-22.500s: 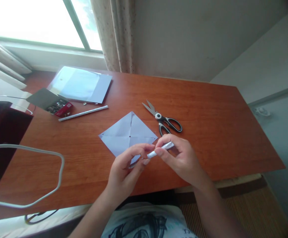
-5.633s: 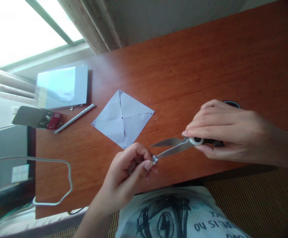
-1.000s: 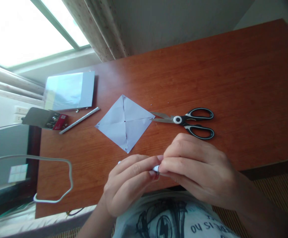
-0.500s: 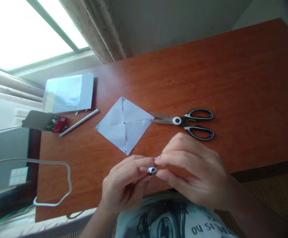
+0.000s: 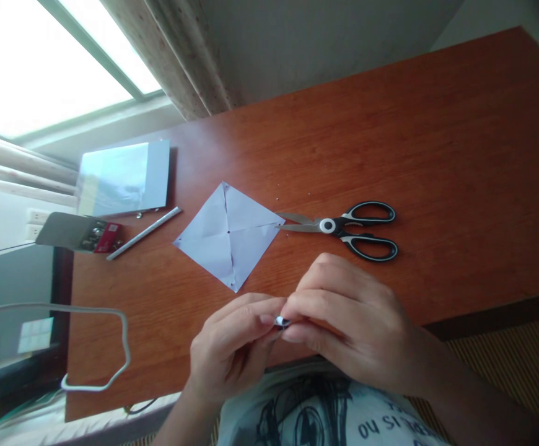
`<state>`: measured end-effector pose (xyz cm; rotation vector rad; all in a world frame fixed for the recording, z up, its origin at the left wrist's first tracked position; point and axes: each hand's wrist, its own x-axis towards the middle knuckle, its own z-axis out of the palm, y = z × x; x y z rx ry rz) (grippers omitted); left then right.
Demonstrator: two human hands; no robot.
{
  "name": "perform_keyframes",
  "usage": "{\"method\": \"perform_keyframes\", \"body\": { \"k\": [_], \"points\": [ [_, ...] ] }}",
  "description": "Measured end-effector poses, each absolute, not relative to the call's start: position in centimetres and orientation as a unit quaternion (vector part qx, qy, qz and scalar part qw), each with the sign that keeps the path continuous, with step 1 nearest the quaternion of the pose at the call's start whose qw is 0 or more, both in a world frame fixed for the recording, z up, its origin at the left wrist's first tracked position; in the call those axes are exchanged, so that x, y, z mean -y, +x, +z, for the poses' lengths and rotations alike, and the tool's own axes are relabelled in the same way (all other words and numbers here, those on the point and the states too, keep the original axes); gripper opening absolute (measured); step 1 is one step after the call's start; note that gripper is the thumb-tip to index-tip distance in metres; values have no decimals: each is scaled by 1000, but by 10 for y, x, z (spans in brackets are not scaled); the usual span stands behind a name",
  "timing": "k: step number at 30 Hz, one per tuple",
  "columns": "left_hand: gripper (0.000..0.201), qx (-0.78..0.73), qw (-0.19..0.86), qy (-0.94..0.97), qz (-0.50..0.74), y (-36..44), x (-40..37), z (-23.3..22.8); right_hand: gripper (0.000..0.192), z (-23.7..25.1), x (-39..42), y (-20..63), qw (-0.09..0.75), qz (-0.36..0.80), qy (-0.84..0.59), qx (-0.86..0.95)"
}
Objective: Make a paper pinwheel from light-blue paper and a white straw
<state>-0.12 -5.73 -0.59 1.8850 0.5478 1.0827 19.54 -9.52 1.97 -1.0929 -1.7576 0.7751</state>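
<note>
My left hand [image 5: 232, 350] and my right hand [image 5: 348, 322] meet over the table's near edge, fingertips pinching a small rolled paper tube [image 5: 279, 321] between them. Only the tube's end shows; the rest is hidden by my fingers. A creased square of pale paper [image 5: 227, 232] lies flat just beyond my hands, turned like a diamond. Black-handled scissors [image 5: 344, 228] lie to its right, blades slightly apart and pointing at the paper's corner.
The red-brown wooden table [image 5: 437, 148] stretches away right. At the back left lie a stack of pale sheets [image 5: 123, 179], a long rolled paper stick [image 5: 144, 233] and an open box of pins [image 5: 86, 234]. A white cable [image 5: 111, 347] loops at the left edge.
Both hands stay together on the small tube, shifting a little left and down. The fingers have closed more tightly round it. Scissors and paper have not moved.
</note>
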Motion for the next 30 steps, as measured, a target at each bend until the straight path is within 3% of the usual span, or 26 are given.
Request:
{"method": "perform_keyframes", "body": {
  "k": [7,14,30],
  "points": [
    [48,-218,449,736,456,-4,59,-16,11,20,95,194,455,317,-443,705],
    [16,-227,365,803,414,-5,53,-11,10,18,94,191,482,314,-443,688],
    [13,-207,304,820,438,4,48,-3,3,14,103,191,511,292,-435,682]
  ]
}}
